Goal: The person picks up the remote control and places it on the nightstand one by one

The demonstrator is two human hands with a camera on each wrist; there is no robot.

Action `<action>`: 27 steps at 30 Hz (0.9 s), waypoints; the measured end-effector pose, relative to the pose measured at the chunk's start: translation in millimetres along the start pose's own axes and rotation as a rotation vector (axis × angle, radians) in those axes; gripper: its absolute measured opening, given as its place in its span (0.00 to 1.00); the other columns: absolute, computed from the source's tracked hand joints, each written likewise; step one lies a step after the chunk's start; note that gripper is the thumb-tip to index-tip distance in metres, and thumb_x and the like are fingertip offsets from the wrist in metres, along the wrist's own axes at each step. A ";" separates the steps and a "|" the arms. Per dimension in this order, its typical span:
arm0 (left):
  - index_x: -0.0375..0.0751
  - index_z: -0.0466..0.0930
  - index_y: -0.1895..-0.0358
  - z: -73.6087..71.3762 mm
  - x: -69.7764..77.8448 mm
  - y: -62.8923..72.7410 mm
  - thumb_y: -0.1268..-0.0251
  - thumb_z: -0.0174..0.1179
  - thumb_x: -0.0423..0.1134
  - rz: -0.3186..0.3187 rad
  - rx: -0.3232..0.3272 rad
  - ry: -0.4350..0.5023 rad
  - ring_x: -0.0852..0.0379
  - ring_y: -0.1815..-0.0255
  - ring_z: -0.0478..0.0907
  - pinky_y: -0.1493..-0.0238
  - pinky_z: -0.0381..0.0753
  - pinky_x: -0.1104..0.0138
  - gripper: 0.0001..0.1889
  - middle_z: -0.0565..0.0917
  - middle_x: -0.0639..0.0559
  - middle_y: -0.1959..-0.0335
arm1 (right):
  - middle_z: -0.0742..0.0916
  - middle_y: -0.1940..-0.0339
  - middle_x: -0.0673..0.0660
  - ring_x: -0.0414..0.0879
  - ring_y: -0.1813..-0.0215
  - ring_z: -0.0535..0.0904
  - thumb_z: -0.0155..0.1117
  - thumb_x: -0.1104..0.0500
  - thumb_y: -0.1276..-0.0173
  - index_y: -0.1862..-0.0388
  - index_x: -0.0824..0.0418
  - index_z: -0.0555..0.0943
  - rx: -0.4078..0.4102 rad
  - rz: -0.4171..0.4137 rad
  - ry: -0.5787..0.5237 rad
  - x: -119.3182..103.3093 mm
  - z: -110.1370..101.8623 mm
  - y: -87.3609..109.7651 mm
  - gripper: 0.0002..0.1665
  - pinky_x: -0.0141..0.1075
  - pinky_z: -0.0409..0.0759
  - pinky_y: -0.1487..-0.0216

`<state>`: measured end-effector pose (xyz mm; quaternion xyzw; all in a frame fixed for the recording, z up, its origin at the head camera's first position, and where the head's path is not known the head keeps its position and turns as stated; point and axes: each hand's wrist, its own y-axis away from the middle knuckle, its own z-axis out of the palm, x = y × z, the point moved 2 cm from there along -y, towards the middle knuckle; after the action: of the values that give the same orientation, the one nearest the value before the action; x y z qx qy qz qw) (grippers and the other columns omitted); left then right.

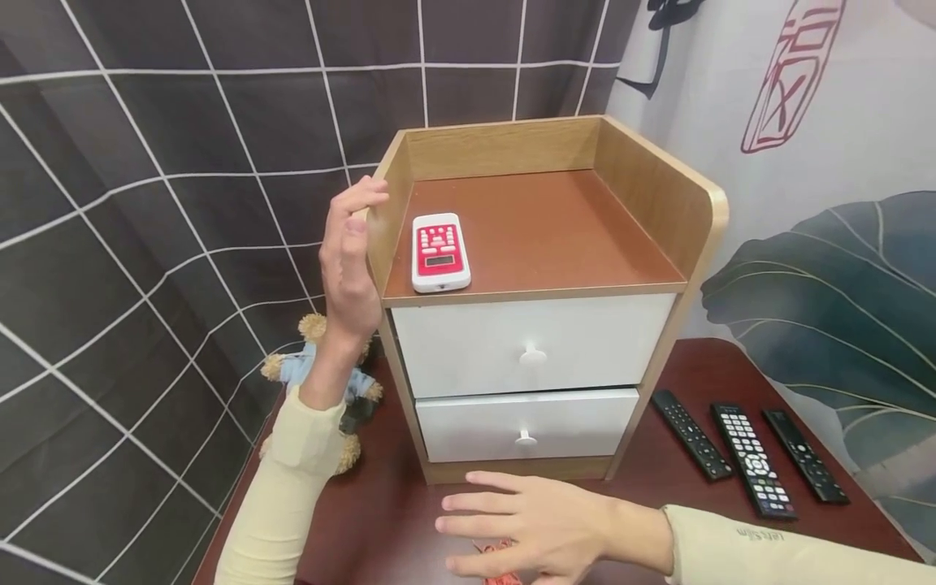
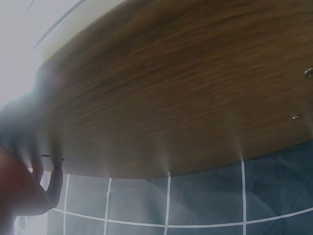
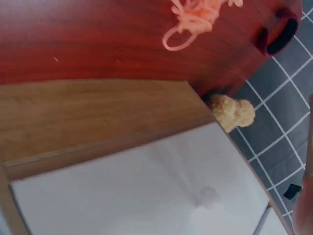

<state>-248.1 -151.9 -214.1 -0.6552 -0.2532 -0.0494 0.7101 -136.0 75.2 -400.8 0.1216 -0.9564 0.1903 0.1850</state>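
A small wooden cabinet (image 1: 651,199) with two white drawers (image 1: 468,345) stands on a dark red table. My left hand (image 1: 349,268) is raised at the cabinet's left side panel, its fingers extended close to the top edge; in the left wrist view its fingertips (image 2: 56,181) are right at the panel's border. A white remote with a red face (image 1: 441,253) lies on the cabinet's top, near that side. Low in front of the drawers, my right hand (image 1: 544,524) is spread palm down with nothing in it. Orange-red yarn (image 1: 500,561) lies partly hidden beneath it.
Three black remotes (image 1: 753,459) lie on the table right of the cabinet. A teddy bear in blue (image 1: 296,366) sits at the left, partly behind my left arm. A dark gridded curtain (image 1: 241,138) hangs behind. The lower drawer has a round white knob (image 1: 525,439).
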 end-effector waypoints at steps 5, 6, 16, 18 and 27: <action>0.27 0.77 0.49 -0.2 0.9 0.1 0.34 0.38 0.46 -0.002 0.012 0.001 0.53 0.29 0.69 0.24 0.60 0.59 0.26 0.79 0.37 0.42 | 0.73 0.26 0.57 0.53 0.22 0.63 0.45 0.47 0.24 0.27 0.48 0.69 -0.030 0.059 0.015 -14.0 6.5 18.8 0.28 0.51 0.58 0.22; 0.27 0.77 0.49 -0.2 1.0 0.1 0.34 0.38 0.46 -0.004 0.012 0.000 0.53 0.29 0.69 0.24 0.60 0.59 0.26 0.79 0.37 0.42 | 0.73 0.26 0.56 0.53 0.22 0.64 0.46 0.49 0.24 0.28 0.47 0.70 -0.031 0.069 0.027 -16.9 7.6 22.4 0.27 0.51 0.58 0.22; 0.28 0.76 0.48 2.1 0.1 0.0 0.34 0.38 0.46 -0.011 -0.008 -0.004 0.53 0.28 0.68 0.24 0.60 0.59 0.26 0.78 0.37 0.41 | 0.73 0.26 0.55 0.52 0.23 0.66 0.50 0.41 0.26 0.30 0.48 0.73 -0.017 0.208 0.008 -35.2 10.4 53.8 0.29 0.49 0.51 0.19; 0.28 0.76 0.48 2.5 -0.1 -0.5 0.34 0.38 0.46 -0.015 -0.013 -0.011 0.54 0.28 0.68 0.24 0.59 0.60 0.26 0.78 0.37 0.40 | 0.72 0.26 0.55 0.52 0.23 0.65 0.46 0.37 0.25 0.28 0.48 0.71 -0.020 0.239 0.002 -37.9 9.8 61.2 0.32 0.48 0.49 0.18; 0.27 0.76 0.49 1.0 0.6 -1.8 0.34 0.37 0.46 -0.021 0.003 -0.013 0.54 0.28 0.68 0.24 0.60 0.60 0.27 0.78 0.37 0.41 | 0.74 0.28 0.64 0.58 0.26 0.68 0.40 0.37 0.22 0.27 0.57 0.69 0.042 0.300 -0.005 -43.0 9.3 91.8 0.36 0.51 0.48 0.19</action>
<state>-248.6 -151.0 -212.2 -0.6517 -0.2649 -0.0522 0.7088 -127.9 160.9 -455.3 -0.0182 -0.9601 0.2355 0.1497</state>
